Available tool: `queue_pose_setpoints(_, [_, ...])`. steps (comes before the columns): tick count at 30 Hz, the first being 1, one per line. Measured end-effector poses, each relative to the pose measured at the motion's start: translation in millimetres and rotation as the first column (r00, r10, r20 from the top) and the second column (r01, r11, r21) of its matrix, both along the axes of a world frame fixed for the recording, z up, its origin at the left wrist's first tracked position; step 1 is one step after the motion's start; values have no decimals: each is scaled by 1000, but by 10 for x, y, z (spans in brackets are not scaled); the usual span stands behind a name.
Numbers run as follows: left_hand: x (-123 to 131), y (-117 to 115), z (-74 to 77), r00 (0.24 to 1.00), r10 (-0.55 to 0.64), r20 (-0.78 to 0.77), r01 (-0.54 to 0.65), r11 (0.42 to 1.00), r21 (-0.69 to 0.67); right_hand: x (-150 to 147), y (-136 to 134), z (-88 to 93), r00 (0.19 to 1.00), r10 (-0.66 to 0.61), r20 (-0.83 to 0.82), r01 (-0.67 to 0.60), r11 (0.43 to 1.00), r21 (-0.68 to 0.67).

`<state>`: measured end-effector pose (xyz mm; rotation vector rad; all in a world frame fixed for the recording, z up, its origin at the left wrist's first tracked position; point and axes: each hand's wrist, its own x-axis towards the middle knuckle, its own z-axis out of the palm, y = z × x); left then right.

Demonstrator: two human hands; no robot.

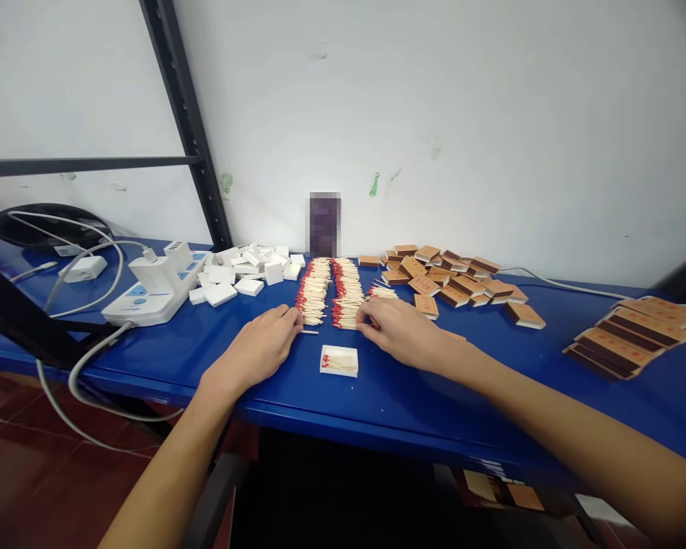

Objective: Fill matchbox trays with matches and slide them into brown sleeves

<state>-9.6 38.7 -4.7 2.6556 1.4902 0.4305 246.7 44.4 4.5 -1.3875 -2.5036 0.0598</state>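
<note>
Matches (315,290) run in two rows up the blue table (289,400), red heads leftward. Here's the left hand (267,341), fingertips at the left row's near end; the right hand (403,329) curls at the right row's. Whether either pinches a match, I can't tell. Nearer, between the forearms, a white tray (338,371) holds several.

Matchsticks (350,296) — wood; tabletop (389,393) — smooth, glossy; power strip (158,303) plastic; matchboxes (424,284) matt card.
</note>
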Motion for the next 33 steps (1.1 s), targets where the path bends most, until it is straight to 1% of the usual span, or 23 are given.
queue_pose_setpoints(4, [31,-62,46,997,-23,72,20,999,36,-23,6,-46,1000,2,14,-3,1000,5])
queue_pose_setpoints(8, [154,-257,144,968,-161,191,157,987,38,-38,-14,-57,1000,-18,4,18,1000,15])
queue_pose_setpoints(10, [214,-342,175,959,-205,195,205,979,18,-31,-13,-65,1000,-17,0,17,1000,21])
queue_pose_setpoints(12, [236,-374,181,961,-211,180,217,976,-17,-20,-9,-76,1000,-10,-4,10,1000,13])
queue_pose_setpoints(14, [204,-342,164,968,-181,172,191,981,-40,-11,-9,-86,1000,-1,-7,1,1000,3])
queue_pose_setpoints(19, [-2,-139,80,994,-19,104,19,1000,-3,-26,-43,-73,1000,-8,20,8,1000,-7])
queue_pose_setpoints(21, [-57,-82,51,997,21,75,-20,1000,-9,-36,-56,-58,999,-5,43,5,1000,-3])
queue_pose_setpoints(26, [-72,-55,25,999,13,41,-12,1000,-26,-44,-60,-39,996,-21,82,20,1000,14])
queue_pose_setpoints(30, [-67,-62,9,998,0,59,1,1000,-21,-48,-67,-40,993,-23,117,24,1000,0])
queue_pose_setpoints(33, [-76,-51,-15,996,19,83,-16,999,-36,-60,-84,-43,980,-19,196,7,998,62])
